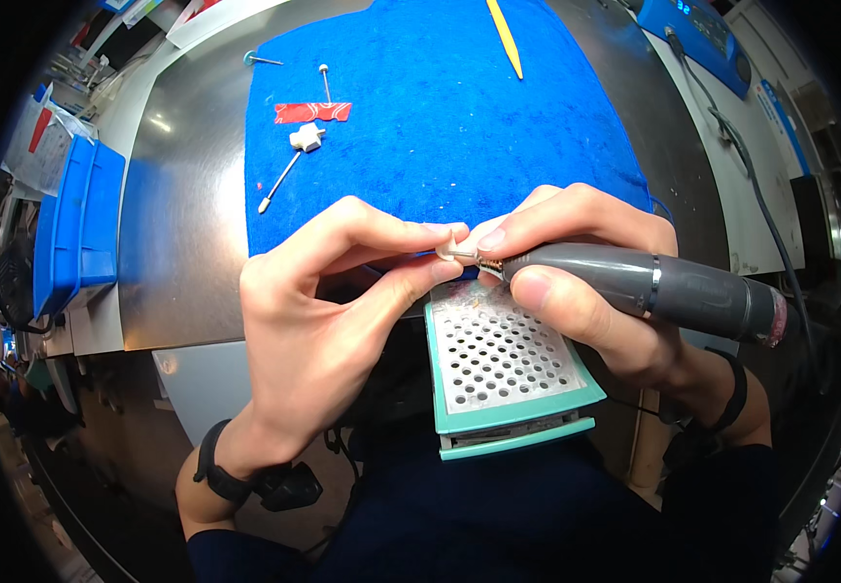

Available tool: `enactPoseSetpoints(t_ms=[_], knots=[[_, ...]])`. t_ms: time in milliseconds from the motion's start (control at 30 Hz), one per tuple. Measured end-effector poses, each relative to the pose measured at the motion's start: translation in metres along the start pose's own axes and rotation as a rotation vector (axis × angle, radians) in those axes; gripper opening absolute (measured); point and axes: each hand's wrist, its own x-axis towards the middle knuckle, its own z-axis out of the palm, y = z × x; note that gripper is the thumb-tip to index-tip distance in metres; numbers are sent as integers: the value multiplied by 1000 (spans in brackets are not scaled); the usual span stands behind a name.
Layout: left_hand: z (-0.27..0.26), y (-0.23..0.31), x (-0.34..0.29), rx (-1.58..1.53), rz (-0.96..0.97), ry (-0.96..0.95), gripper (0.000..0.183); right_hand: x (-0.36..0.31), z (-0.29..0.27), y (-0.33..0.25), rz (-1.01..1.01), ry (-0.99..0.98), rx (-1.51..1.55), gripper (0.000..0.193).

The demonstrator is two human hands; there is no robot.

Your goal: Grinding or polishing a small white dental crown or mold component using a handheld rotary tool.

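My left hand pinches a small off-white piece between thumb and forefinger. What the piece is cannot be made out, as the fingertips cover part of it. In my right hand lies a dark grey rotary grinding handpiece, held like a pen. Its thin tip points left and meets or nearly meets the piece; actual contact is unclear. Just below both hands sits a teal dust tray with a white perforated top.
A blue towel covers the metal bench. On it lie a red tape strip, a rod with a white block, pin-like bits and a yellow stick. Blue bins stand left; a blue control box stands right.
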Motion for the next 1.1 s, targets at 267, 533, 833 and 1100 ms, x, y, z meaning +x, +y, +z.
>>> enactPoseSetpoints(t_ms=[267, 533, 833, 1100], knots=[[-1, -2, 0, -15, -14, -4, 13, 0, 1, -1, -2, -3, -19, 25], [-2, -3, 0, -7, -9, -15, 13, 0, 0, -2, 27, -6, -28, 25], [-1, -6, -1, -4, 2, -11, 14, 0, 2, -2, 21, 16, -28, 23], [-2, -10, -1, 40, 55, -12, 13, 0, 5, 1, 2, 54, -19, 23]])
